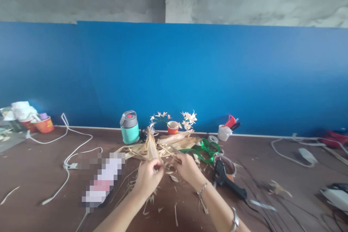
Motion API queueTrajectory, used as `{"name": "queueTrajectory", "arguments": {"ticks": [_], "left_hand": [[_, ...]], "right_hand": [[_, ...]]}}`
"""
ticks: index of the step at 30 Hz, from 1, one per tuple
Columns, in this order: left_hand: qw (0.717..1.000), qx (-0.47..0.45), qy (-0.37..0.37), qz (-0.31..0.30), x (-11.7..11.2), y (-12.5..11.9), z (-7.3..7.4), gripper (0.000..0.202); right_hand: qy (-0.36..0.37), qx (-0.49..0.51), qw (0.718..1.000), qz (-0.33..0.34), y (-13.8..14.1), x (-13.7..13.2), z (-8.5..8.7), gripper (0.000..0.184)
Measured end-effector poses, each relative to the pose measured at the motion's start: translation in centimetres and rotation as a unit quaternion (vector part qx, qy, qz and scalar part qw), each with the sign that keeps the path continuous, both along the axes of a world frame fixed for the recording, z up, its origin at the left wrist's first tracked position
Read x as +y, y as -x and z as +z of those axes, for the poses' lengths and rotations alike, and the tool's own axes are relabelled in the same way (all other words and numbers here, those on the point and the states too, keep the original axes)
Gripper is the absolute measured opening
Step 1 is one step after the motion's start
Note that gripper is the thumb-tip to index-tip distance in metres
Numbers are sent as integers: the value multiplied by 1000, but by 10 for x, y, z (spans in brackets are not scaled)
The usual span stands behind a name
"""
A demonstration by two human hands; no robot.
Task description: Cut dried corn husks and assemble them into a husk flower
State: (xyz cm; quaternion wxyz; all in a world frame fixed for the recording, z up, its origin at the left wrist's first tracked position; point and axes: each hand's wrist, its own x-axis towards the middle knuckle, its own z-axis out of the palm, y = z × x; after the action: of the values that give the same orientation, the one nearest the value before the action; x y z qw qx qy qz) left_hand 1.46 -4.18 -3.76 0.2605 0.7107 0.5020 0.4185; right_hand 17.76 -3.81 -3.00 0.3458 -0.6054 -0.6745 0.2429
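My left hand (pixel 150 174) is closed on a dried corn husk (pixel 151 145), which stands up from the fingers, broad and pale. Close beside it, my right hand (pixel 187 166) is closed too, its fingertips pinched together. From them a slim grey blade-like tool (pixel 174 148) points up and left; its exact kind does not show. More corn husks (pixel 179 137) lie piled just beyond both hands. Small husk scraps (pixel 174 178) are scattered on the brown table between and below the wrists. What lies inside the fingers is hidden.
Behind the husks stand a teal flask (pixel 130 130) and a red cup (pixel 173 128) with pale husk-like flowers (pixel 189 119). At right are green ribbon (pixel 208 149), a black glue gun (pixel 227 179) and a white cup (pixel 224 132). A pixelated object (pixel 103 181) with a cable lies left.
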Motion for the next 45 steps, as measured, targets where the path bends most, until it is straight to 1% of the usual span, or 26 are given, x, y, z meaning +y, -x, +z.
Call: {"name": "queueTrajectory", "arguments": {"ticks": [3,5,7,11,16,20,22,25,29,31,34,37,39,42,45], "left_hand": [[990,112,-74,-44,-3,0,-1,13],[977,173,-100,-76,-4,0,-4,12],[966,214,-119,-85,-5,1,-7,12],[951,260,-146,-75,-4,3,-14,13],[945,267,-179,-60,-2,5,-16,15],[945,239,-223,-8,-2,3,-12,24],[946,224,-232,13,-1,3,-11,26],[949,233,-211,6,2,5,-15,27],[952,244,-184,-5,5,7,-21,23],[955,229,-187,-2,5,7,-21,22],[970,163,-179,1,5,3,-18,20],[990,52,-127,-10,6,-1,-16,18],[996,-24,-83,-19,7,-3,-16,21],[994,-105,-10,-26,8,-4,-15,25],[985,-154,77,-24,7,-3,-12,30]], "right_hand": [[54,-101,993,27,-9,-4,0,13],[84,-139,986,40,-10,-6,0,12],[98,-140,984,42,-9,-6,0,16],[132,-118,983,42,-10,-3,3,16],[194,-27,980,38,-18,3,3,12],[241,75,967,27,-18,5,3,10],[264,131,955,25,-16,5,5,8],[289,199,936,33,-12,4,9,8],[327,318,889,40,-7,1,14,12],[331,336,881,29,-5,0,15,11],[331,339,880,27,-2,1,13,11],[329,376,865,45,3,1,7,15],[311,390,866,44,7,0,4,17],[270,355,895,24,12,-2,4,17],[181,322,929,5,13,-4,6,21]]}}
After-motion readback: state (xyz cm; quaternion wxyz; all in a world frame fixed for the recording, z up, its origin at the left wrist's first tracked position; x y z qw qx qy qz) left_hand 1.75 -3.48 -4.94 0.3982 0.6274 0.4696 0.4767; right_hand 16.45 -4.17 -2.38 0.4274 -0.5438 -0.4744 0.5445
